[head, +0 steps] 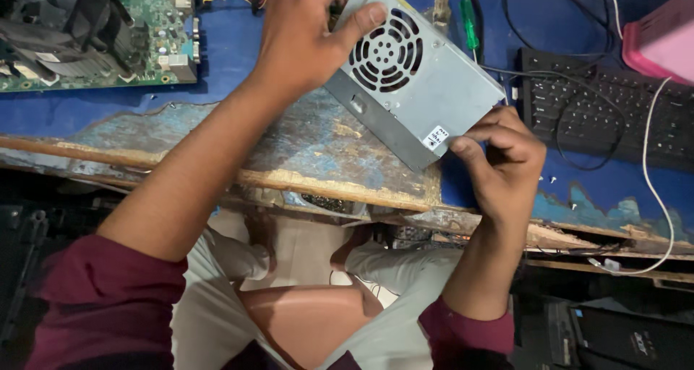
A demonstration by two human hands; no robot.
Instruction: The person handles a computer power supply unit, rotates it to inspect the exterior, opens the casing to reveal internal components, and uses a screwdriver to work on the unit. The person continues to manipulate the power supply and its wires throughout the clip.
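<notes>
Power supply (412,81): grey metal box with round fan grille, tilted on the counter (303,153), near corner reaching close to the worn front edge. Held at both ends. Left hand (307,33) clamped over the far upper end, thumb lying along the rim of the grille, fingers hidden behind the box. Right hand (502,160) pinching the near lower corner beside a small white sticker, fingers curled, tips partly tucked under the casing.

Far end of the box cut off by the top of the frame; cables there hard to trace. Motherboard (94,33) at upper left, cropped by the frame, cooler blurred. Keyboard (607,113) at right, crossed by black and white wires. Green screwdriver (470,24) just beyond the box, tip hidden. Pink object (661,41) cut off at the right corner.

Bare counter between motherboard and box. Front edge chipped and ragged, knees below it.
</notes>
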